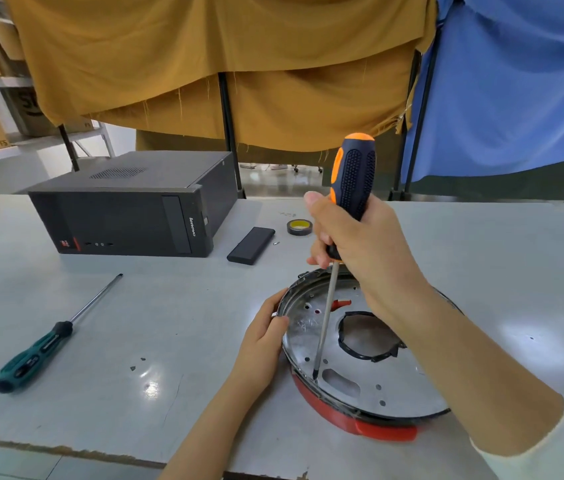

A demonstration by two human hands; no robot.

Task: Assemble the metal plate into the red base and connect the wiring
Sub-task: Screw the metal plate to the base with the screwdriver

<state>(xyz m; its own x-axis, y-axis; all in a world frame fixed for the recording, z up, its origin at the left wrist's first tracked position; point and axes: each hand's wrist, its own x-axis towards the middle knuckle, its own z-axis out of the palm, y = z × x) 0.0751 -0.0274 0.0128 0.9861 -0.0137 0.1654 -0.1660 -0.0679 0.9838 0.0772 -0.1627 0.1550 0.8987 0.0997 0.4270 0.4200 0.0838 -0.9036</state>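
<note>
A round metal plate [349, 375] with a large central hole lies inside the red base [381, 429] near the table's front. My right hand [363, 244] grips the black and orange handle of a screwdriver [353, 178]. Its shaft slants down, and the tip sits on the plate near its front-left rim. My left hand [266, 337] holds the left rim of the plate, thumb over the edge. A bit of red wire [342, 303] shows through a slot in the plate; other wiring is hidden.
A green-handled screwdriver [36, 355] lies at the left. A black desktop computer case [135, 206] lies at the back, with a flat black box [251, 245] and a tape roll [299, 226] beside it. The grey table [135, 341] ends close to me.
</note>
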